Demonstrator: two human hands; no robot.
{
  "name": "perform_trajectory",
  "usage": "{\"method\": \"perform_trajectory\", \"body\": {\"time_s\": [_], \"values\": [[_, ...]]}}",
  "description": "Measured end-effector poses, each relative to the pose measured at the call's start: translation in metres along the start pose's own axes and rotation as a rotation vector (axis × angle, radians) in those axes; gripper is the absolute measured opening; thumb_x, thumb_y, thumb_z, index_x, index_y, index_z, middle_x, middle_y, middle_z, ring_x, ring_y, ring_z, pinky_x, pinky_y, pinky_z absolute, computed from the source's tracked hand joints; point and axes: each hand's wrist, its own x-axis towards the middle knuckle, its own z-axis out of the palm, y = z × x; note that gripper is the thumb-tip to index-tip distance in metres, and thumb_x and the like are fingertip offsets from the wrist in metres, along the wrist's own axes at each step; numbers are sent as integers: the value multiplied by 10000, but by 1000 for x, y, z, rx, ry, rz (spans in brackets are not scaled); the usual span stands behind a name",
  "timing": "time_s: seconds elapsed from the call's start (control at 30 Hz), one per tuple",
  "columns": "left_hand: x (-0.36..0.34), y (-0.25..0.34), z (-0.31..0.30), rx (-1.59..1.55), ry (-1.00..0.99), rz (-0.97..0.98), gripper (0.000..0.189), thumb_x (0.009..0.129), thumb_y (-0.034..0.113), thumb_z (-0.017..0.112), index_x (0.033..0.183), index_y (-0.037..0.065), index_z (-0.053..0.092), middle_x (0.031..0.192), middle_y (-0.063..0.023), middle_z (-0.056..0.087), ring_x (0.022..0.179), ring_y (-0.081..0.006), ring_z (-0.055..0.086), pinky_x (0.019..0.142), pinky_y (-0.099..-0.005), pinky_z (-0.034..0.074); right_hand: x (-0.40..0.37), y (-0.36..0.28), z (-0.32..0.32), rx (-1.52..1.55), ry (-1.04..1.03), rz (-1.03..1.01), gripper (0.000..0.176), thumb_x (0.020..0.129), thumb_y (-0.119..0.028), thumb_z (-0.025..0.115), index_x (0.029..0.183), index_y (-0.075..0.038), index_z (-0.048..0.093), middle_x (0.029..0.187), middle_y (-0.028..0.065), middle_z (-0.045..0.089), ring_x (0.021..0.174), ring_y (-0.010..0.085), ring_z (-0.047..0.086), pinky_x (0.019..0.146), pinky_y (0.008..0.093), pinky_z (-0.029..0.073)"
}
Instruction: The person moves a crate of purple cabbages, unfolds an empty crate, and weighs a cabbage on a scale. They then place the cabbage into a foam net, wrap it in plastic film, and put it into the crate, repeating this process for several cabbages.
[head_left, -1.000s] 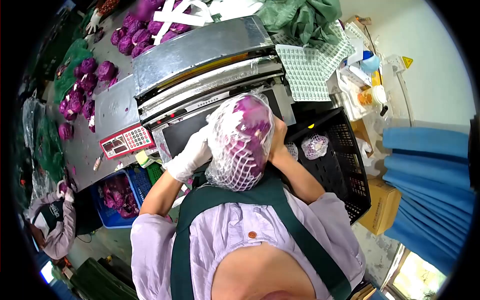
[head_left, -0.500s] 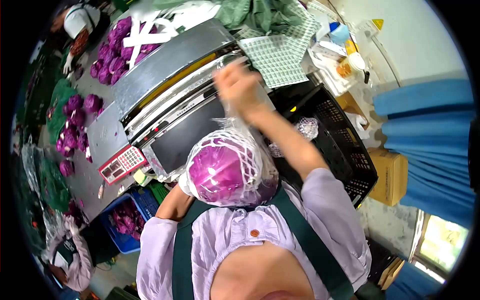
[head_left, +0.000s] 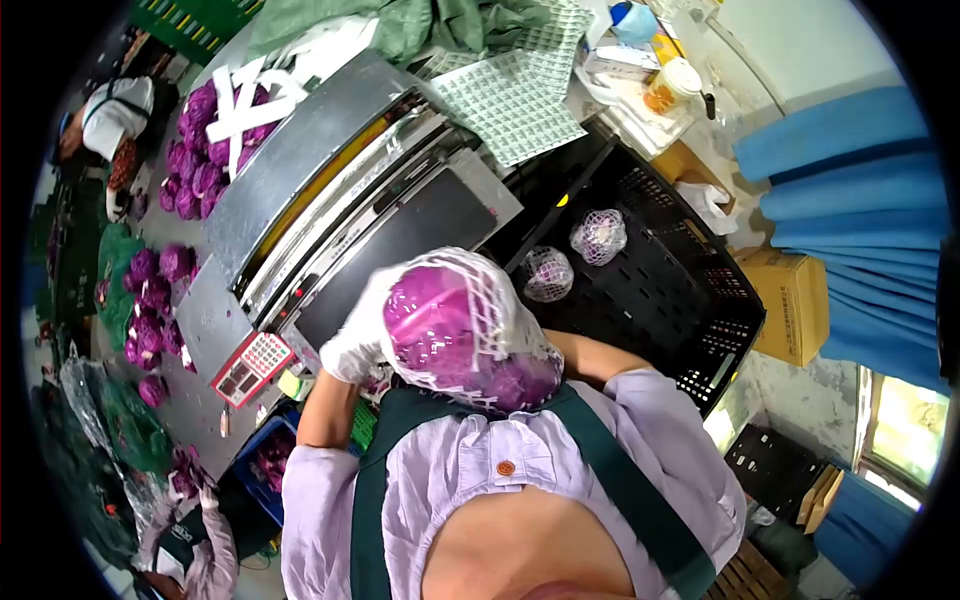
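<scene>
A purple cabbage [head_left: 435,320], wrapped in clear film and white foam netting, is held close against my chest. My left hand [head_left: 360,335], in a white glove, is pressed round its left side. My right forearm [head_left: 600,360] reaches in from the right, and the hand at its end is hidden behind the cabbage. Just beyond the cabbage lies the dark plate of the wrapping machine [head_left: 400,240], with its long metal cover above.
Two netted cabbages lie in a black crate [head_left: 650,300] at the right. Loose purple cabbages [head_left: 150,300] and a red keypad device [head_left: 250,368] are on the left. Two other people, one [head_left: 120,115] at the upper left and one [head_left: 195,545] at the lower left, handle cabbages.
My right hand has come down from over the machine to behind the cabbage. More of my left glove shows at the cabbage's side. The view has turned slightly.
</scene>
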Motion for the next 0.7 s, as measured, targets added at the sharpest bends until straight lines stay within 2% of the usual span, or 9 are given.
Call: {"method": "perform_trajectory", "body": {"time_s": [0.13, 0.2, 0.23, 0.33, 0.37, 0.43, 0.5, 0.57, 0.7], "values": [[26, -56, -13, -275, 100, -114, 362, 878, 131, 511, 1217, 13, 464, 1117, -104, 562, 954, -176, 571, 816, -315, 495, -8, 6, -45, 432, 45, 159, 336, 869, -293, 536, 1102, -53, 500, 1005, 87, 586, 919, 128, 556, 786, 275, 441], [46, -48, 14, -470, 84, -201, 395, 950, 291, 356, 1240, 36, 437, 1184, -99, 530, 1038, -197, 537, 904, -341, 441, -22, 8, -94, 963, 31, 245, 362, 871, -294, 533, 1136, -51, 498, 1038, 83, 583, 942, 122, 551, 805, 269, 438], [56, -44, 28, -502, 115, -294, 433, 964, 344, 295, 1243, 43, 433, 1203, -93, 521, 1059, -202, 525, 931, -350, 419, -41, -1, -118, 1213, -45, 201, 578, 845, -331, 588, 1294, -48, 361, 1153, 74, 529, 1050, 152, 493, 922, 293, 368], [94, -51, 67, -299, 163, -453, 508, 954, 425, 260, 1203, 37, 472, 1160, -90, 551, 1026, -207, 539, 918, -356, 415, -72, -21, -129, 571, 168, -89, 855, 704, -222, 743, 1366, -34, 235, 1298, 95, 393, 1160, 203, 417, 1015, 347, 274], [106, -55, 78, -220, 137, -443, 508, 952, 427, 278, 1190, 28, 483, 1127, -92, 568, 987, -203, 557, 885, -347, 434, -76, -2, -134, 500, 365, 33, 881, 643, -147, 772, 1353, -20, 265, 1253, 124, 438, 1136, 214, 443, 993, 330, 319], [143, -96, 72, 199, 144, -378, 458, 945, 358, 384, 1186, -19, 482, 990, -74, 597, 818, -144, 579, 736, -278, 459, -84, -1, -154, 701, 501, 97, 868, 611, -138, 793, 1324, -6, 317, 1199, 137, 481, 1103, 228, 475, 961, 324, 364], [159, -100, 101, 232, 131, -334, 424, 938, 317, 427, 1187, -20, 489, 963, -73, 598, 819, -114, 565, 742, -251, 453, -94, 22, -178, 654, 672, 83, 836, 602, -122, 798, 1301, -12, 353, 1147, 124, 522, 1043, 231, 515, 929, 354, 403], [173, -118, 101, 383, -131, -136, 396, 920, 228, 489, 1244, 7, 438, 1121, -79, 557, 920, -160, 574, 825, -275, 449, -102, 57, -209, 631, 855, 84, 823, 611, -119, 795, 1300, -21, 354, 1134, 134, 533, 1001, 229, 542, 899, 358, 435], [194, -155, 108, 672, -154, 16, 384, 861, 149, 572, 1187, -26, 472, 1071, -135, 577, 911, -167, 588, 809, -252, 447, -116, 122, -269, 531, 1161, 249, 830, 614, -94, 797, 1300, 3, 342, 1129, 161, 547, 987, 225, 563, 847, 338, 481]]}}
